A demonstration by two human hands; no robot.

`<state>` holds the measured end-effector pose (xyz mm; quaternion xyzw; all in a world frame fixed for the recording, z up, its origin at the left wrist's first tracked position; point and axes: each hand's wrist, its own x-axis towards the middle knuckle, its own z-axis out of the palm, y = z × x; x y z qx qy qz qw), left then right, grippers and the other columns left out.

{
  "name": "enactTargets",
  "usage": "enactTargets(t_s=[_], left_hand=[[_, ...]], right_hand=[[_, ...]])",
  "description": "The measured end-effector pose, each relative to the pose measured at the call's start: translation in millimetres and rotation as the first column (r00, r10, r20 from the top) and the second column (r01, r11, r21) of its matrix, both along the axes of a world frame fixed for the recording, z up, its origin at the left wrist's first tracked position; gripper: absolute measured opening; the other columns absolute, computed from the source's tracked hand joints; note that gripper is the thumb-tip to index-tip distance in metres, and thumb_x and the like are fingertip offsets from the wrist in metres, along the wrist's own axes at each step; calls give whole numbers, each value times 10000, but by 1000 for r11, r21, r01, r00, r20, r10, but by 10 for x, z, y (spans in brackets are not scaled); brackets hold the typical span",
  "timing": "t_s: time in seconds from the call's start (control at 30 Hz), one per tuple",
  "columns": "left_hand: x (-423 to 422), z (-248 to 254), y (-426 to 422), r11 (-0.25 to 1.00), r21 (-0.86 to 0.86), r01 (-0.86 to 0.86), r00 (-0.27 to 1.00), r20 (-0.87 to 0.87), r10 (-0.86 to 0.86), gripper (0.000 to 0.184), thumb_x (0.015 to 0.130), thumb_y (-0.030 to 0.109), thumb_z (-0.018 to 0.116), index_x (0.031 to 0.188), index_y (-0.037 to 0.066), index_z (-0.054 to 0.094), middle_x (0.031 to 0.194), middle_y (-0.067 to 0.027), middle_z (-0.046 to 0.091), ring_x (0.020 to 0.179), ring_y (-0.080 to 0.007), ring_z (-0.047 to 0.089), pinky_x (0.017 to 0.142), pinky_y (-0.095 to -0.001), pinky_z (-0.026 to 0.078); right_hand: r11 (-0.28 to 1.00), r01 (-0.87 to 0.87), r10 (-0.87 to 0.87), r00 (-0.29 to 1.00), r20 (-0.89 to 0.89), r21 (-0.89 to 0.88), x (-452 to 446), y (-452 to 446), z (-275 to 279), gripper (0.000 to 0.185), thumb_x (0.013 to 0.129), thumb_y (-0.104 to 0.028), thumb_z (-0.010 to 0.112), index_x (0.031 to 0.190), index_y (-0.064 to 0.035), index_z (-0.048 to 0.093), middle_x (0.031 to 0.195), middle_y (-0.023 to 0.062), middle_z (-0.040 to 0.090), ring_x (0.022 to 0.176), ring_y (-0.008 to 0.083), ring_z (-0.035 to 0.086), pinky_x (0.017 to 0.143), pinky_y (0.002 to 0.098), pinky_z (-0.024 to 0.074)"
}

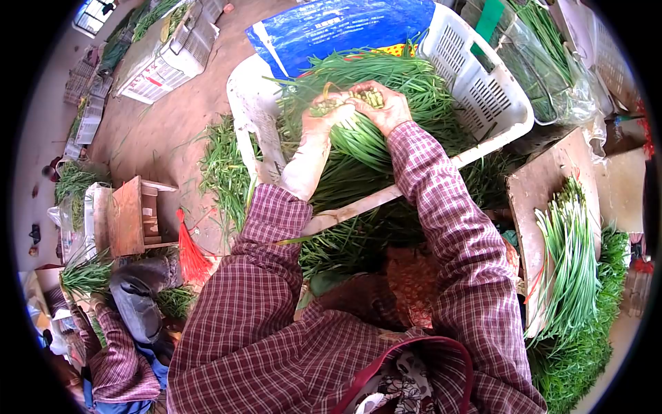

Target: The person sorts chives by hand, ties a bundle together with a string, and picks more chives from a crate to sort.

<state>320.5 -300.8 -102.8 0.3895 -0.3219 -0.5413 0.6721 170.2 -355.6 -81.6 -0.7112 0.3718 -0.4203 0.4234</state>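
Both of my hands are over a white plastic crate [476, 86] heaped with long green chives [420, 83]. My right hand [389, 109] is closed around a bundle of chives [362, 141], whose pale cut ends show at the top between the hands. Pressed against the same bundle from the left, my left hand [323, 123] has its fingers closed around more pale stem ends. Its fingertips are partly blurred. The leaves hang down from the hands toward me, onto the pile in the crate.
A blue printed sack [338, 38] lies along the crate's far side. On the right, more chives [569, 241] rest on a board [527, 179]. To the left are red ties [193, 252], a wooden stool [127, 217] and a co-worker's sleeve [124, 352]. Loose leaves cover the floor beside the crate.
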Motion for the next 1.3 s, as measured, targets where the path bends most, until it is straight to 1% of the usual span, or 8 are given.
enactTargets(t_s=[0.43,0.53,0.6,0.7,0.97,1.1,1.17,1.3], left_hand=[[-32,-16,5,992,-17,-124,992,12,124,260,723,-46,712,968,-1,637,955,-123,681,824,-148,644,724,-249,521],[32,9,-8,992,-92,-87,995,-64,82,152,748,-29,657,898,-1,657,884,-158,688,772,-188,661,637,-259,525],[139,-89,-54,990,-29,-135,989,-65,132,146,746,-20,660,892,-4,658,882,-156,689,777,-192,661,645,-268,527],[270,-177,-93,972,85,-218,973,-54,223,167,724,-6,671,890,-14,660,877,-134,689,834,-207,656,779,-299,503],[570,-612,-75,964,153,-219,914,-314,257,189,701,-3,669,889,5,653,886,-100,680,836,-207,635,829,-312,503],[602,-580,193,953,268,-144,935,-277,219,164,804,100,661,958,45,639,897,-54,664,845,-194,618,801,-349,518],[568,-471,331,936,323,-142,947,-230,223,164,806,100,663,960,47,637,901,-60,666,839,-196,621,793,-362,523],[647,-452,250,961,227,-158,968,-154,195,229,834,188,658,1036,89,615,895,-55,667,852,-216,628,776,-349,519]], right_hand=[[992,124,-124,992,21,6,50,64,-48,253,760,-196,751,979,-113,653,872,40,691,800,104,633,755,274,499],[990,138,-141,974,175,29,2,-29,77,202,786,-151,715,939,-46,635,876,67,685,785,161,646,730,259,515],[971,-77,-135,605,785,227,-213,-423,113,198,779,-99,698,914,15,609,862,110,652,774,174,631,746,296,531],[907,412,-381,722,578,83,-782,-551,732,210,786,-71,683,956,7,589,816,81,605,738,162,595,737,308,527],[738,546,-27,611,791,-397,-2436,-208,2700,151,866,-231,636,911,-101,575,772,22,605,629,130,577,585,268,514],[879,437,37,337,941,-191,-2600,419,2852,132,870,-234,632,896,-116,579,741,12,592,646,132,584,599,281,528],[897,301,149,484,862,-324,-2891,269,2478,122,869,-222,632,859,-117,570,727,-20,556,655,123,573,608,289,518],[957,287,-153,383,911,40,-2770,593,2202,157,874,-235,614,917,-95,559,773,21,556,729,166,571,837,425,502]])
